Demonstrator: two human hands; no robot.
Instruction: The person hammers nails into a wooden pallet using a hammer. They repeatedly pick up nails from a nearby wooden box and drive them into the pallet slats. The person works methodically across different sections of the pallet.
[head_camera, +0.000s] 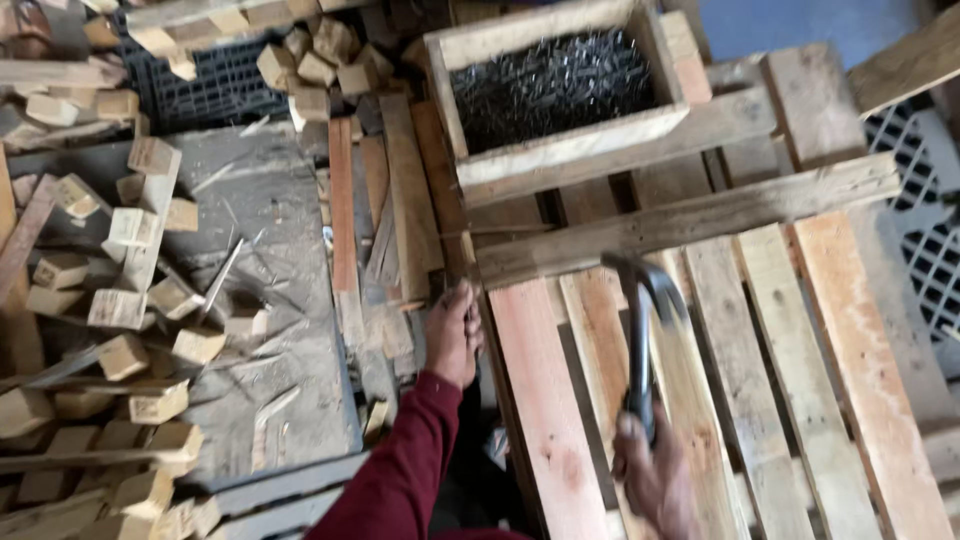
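Nailing step, judged under way. Right hand (655, 480), fingers clamped round the handle of a hammer (642, 320), head raised over the pallet (560, 440). Left hand (455, 335), fingers curled together, steadies the left end of the cross slat (690, 215); whether it pinches a nail cannot be told. Beyond: box of nails (555, 90); left, wood blocks (120, 310). The next blow calls for a square strike clear of the fingers.

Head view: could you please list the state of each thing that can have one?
Hammer: raised over the pallet, gripped by the right hand.
Left hand: pressed on the pallet's edge.
Nail box: open, full of nails.
Pallet: flat, slats laid across.
Wood blocks: loose, scattered.
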